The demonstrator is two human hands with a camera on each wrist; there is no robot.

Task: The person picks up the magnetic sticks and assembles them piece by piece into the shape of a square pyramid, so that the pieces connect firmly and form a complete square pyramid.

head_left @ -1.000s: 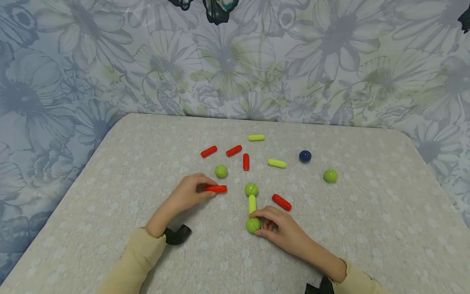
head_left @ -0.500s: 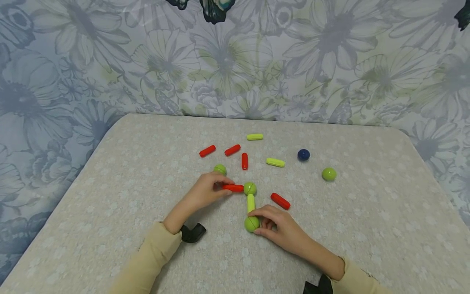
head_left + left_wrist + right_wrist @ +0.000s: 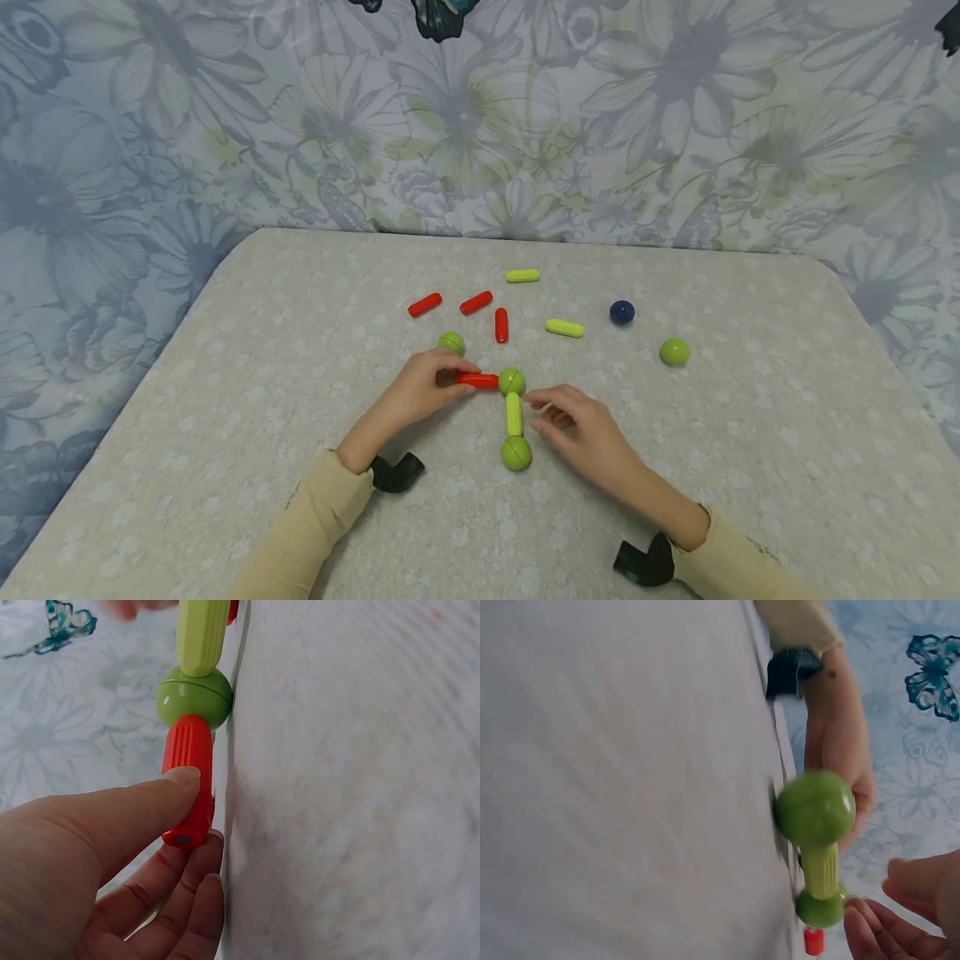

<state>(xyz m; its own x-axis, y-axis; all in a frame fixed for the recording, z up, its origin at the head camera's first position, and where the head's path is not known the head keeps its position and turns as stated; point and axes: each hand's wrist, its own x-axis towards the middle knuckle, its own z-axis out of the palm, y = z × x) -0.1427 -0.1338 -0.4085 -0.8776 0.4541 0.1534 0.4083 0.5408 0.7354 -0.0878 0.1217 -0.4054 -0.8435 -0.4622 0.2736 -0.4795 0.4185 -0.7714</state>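
Observation:
My left hand [image 3: 423,383] pinches a red rod [image 3: 187,780] between thumb and fingers. The rod's far end meets a green ball [image 3: 512,381]. From that ball a yellow-green rod [image 3: 513,415] runs toward me to a second green ball [image 3: 516,452], like a small dumbbell on the table. My right hand [image 3: 581,425] is just right of the rod and the far ball, its fingers loosely bent and thumb apart, nothing between them. In the right wrist view a fingertip lies close to the far ball; whether it touches, I cannot tell.
Loose red rods [image 3: 425,305] and yellow-green rods [image 3: 565,328] lie farther back on the cloth-covered table [image 3: 225,375]. A green ball [image 3: 451,342] sits just behind my left hand. At right are a dark blue ball [image 3: 622,312] and another green ball [image 3: 675,352].
My left hand has moved right, bringing the red rod against the far green ball. My right hand has let go of the near ball and moved up beside the yellow-green rod.

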